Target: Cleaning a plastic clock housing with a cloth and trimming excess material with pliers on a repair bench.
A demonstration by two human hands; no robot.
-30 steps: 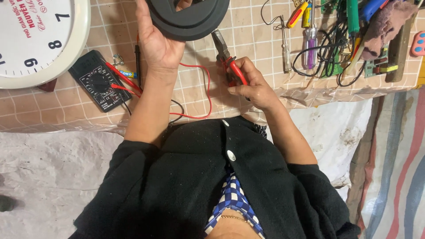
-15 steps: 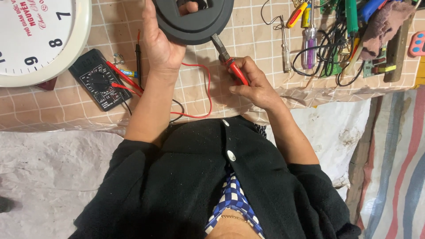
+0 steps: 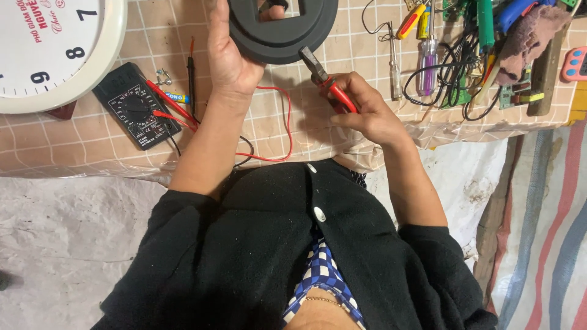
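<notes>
My left hand (image 3: 232, 58) grips a round black plastic housing (image 3: 281, 36) with a square opening, holding it by its left edge above the tiled tabletop; a fingertip shows through the opening. My right hand (image 3: 367, 110) is closed around red-handled pliers (image 3: 327, 82), whose metal jaws point up and left and touch the housing's lower right rim. Both forearms reach out from black sleeves.
A black multimeter (image 3: 136, 113) with red and black leads lies left of my left arm. A big white wall clock (image 3: 49, 49) lies at the far left. Screwdrivers (image 3: 428, 55), cables, circuit boards and a rag (image 3: 526, 36) crowd the upper right. The tabletop's edge (image 3: 92, 171) runs below.
The black housing has come lower and nearer, and its square opening now shows. The pliers' jaws stay at its lower right rim.
</notes>
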